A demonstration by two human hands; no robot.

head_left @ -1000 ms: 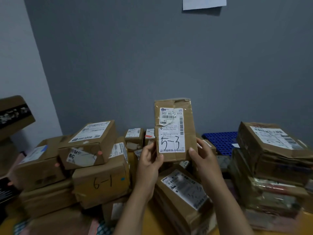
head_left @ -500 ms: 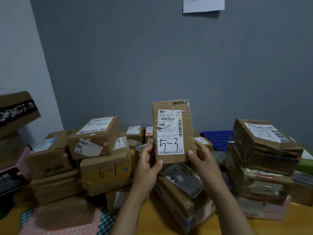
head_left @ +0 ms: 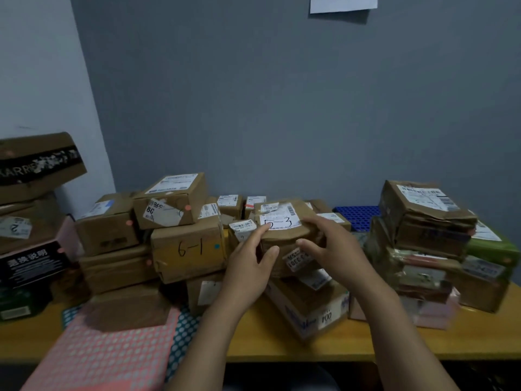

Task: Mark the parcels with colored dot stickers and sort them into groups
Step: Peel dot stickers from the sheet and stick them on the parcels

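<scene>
The brown parcel marked "5-3" [head_left: 284,221] lies nearly flat on top of the middle pile, white label up. My left hand [head_left: 248,266] grips its near left corner, the index finger on the label. My right hand [head_left: 335,249] holds its right side with spread fingers, the thumb on the front face. A pink dot sticker sheet [head_left: 107,356] and a teal dot sticker sheet [head_left: 183,331] lie at the table's near left. The box marked "6-1" [head_left: 189,249] carries a blue dot, and the box above it [head_left: 169,204] a pink dot.
A tall stack of crumpled parcels [head_left: 423,221] with a green parcel [head_left: 490,249] stands on the right. Black and brown boxes [head_left: 31,266] pile up at the far left. A blue crate [head_left: 356,214] sits by the grey wall. The yellow table edge [head_left: 282,354] runs below.
The "5-3" parcel was held upright in both hands facing me; it has been tipped back and lowered onto the middle pile. The view has tilted down.
</scene>
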